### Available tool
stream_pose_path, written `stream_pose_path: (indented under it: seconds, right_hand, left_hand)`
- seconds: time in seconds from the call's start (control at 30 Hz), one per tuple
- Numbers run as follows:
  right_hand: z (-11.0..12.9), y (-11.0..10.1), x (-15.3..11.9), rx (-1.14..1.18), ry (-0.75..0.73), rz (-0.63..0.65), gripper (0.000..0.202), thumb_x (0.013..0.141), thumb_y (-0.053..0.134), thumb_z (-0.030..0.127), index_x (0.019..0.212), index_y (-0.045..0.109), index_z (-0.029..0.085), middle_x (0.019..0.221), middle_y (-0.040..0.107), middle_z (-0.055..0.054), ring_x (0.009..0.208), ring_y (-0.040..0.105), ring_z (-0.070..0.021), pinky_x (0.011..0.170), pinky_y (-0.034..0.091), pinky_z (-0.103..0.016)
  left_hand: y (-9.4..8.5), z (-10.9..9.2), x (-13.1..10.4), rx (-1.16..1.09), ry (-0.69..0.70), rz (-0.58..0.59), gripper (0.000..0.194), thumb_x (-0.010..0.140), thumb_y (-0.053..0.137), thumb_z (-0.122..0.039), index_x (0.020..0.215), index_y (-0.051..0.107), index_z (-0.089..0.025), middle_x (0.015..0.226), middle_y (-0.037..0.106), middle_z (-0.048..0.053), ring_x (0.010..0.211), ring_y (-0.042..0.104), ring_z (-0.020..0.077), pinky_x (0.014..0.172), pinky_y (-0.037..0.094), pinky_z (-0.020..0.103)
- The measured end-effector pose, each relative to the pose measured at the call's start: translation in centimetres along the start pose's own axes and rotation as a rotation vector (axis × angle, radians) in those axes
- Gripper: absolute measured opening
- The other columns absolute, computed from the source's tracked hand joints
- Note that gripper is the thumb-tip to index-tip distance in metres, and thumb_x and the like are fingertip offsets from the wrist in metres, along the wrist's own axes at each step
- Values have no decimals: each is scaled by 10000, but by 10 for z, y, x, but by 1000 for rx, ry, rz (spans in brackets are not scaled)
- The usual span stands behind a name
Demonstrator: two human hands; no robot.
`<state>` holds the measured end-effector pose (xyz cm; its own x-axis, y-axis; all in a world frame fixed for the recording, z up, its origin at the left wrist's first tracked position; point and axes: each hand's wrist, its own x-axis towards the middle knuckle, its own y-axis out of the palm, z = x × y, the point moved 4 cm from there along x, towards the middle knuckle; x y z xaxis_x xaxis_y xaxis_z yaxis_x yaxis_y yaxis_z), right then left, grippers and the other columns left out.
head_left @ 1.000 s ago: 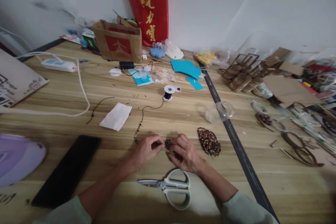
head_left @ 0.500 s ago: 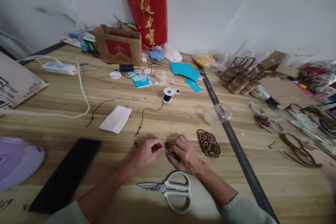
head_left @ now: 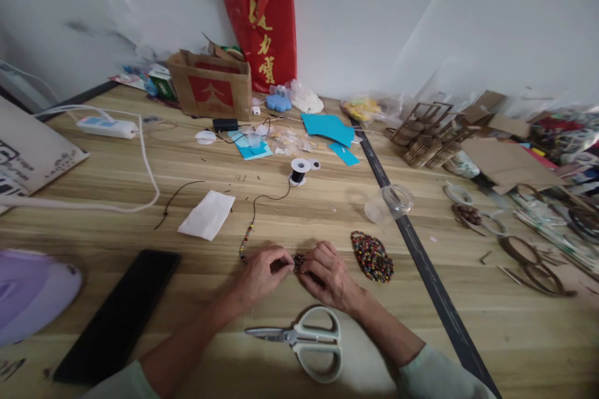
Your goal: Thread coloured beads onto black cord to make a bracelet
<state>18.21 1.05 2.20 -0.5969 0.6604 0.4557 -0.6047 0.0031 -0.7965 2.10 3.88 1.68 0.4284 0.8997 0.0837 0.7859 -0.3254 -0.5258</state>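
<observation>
A person's two hands meet over a small cluster of beads (head_left: 299, 260) on a wooden table (head_left: 327, 212), just in front of a pair of white-handled scissors (head_left: 304, 340). The left hand (head_left: 259, 274) pinches its fingertips together at the cluster's left edge, apparently on the cord there, though the cord between the fingers is too small to make out. The right hand (head_left: 330, 274) curls closed around the cluster from the right, its fingers resting on the beads and the table.

A black cord (head_left: 262, 196) with a short run of coloured beads (head_left: 244, 243) strung on it leads away from the scissors, past the left hand, up to a small spool (head_left: 299, 170) farther back on the table. A flat pile of mixed beads (head_left: 372, 255) lies just right of the right hand, beyond the scissors' handles. A clear plastic cup (head_left: 390, 201) lies on its side behind that pile. Left of the scissors sits a black phone (head_left: 119, 315), and behind it a white paper tissue (head_left: 207, 215). Well behind the scissors, against the wall, stand a cardboard box (head_left: 213, 84) and a red gift bag (head_left: 262, 25).
</observation>
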Motion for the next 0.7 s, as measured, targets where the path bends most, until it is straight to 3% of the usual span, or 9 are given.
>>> stream_pose_path:
  seconds: [0.13, 0.37, 0.7]
  right_hand:
    - [-2, -1, 1, 82, 5, -69, 55, 888, 534, 151, 861, 550, 196, 766, 622, -31, 743, 538, -166, 798, 417, -367]
    - [-1, -1, 5, 206, 60, -174, 61, 879, 542, 140, 868, 557, 197, 758, 621, -36, 734, 544, -165, 721, 436, -320]
    - [2, -1, 5, 196, 41, -140, 85, 885, 534, 130, 926, 567, 196, 844, 614, -58, 802, 545, -174, 733, 456, -326]
  left_hand:
    - [1, 0, 1, -3, 22, 13, 122, 730, 621, -60, 691, 659, -168, 717, 690, 19, 697, 604, 155, 701, 458, 249]
    - [3, 2, 1, 1, 36, 36, 116, 742, 607, -60, 696, 662, -152, 718, 683, 31, 713, 606, 156, 691, 458, 241]
    - [1, -4, -1, 2, 8, 50, 97, 744, 621, -75, 695, 664, -146, 722, 679, 36, 737, 603, 167, 716, 448, 253]
